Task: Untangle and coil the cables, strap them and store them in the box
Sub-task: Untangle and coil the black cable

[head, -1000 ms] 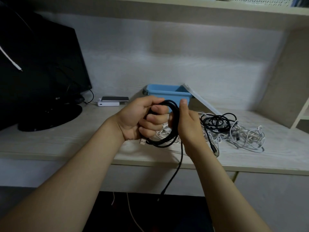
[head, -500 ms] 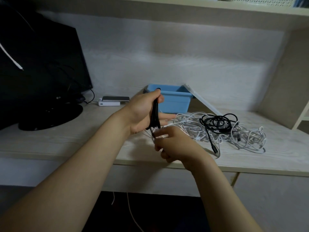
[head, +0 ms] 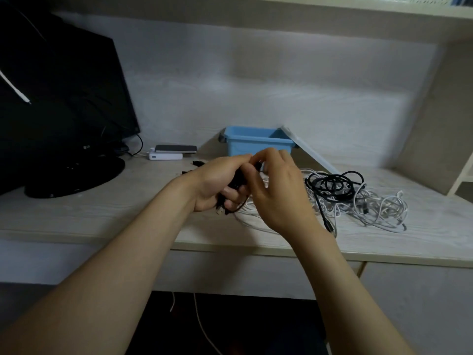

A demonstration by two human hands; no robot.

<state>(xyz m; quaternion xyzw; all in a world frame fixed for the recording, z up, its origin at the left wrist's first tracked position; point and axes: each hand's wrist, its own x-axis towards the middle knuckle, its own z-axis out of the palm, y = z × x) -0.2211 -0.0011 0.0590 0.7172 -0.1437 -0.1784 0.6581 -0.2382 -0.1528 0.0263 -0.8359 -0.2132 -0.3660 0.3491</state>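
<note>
While my left hand (head: 215, 185) grips the coiled black cable (head: 236, 181), the bundle running roughly upright through my fist, my right hand (head: 279, 196) pinches its top end, so the hands sit together. The open blue box (head: 243, 149) stands straight beyond them on the table (head: 102, 208), and the loose tangle (head: 371, 203) lies to my right.
</note>
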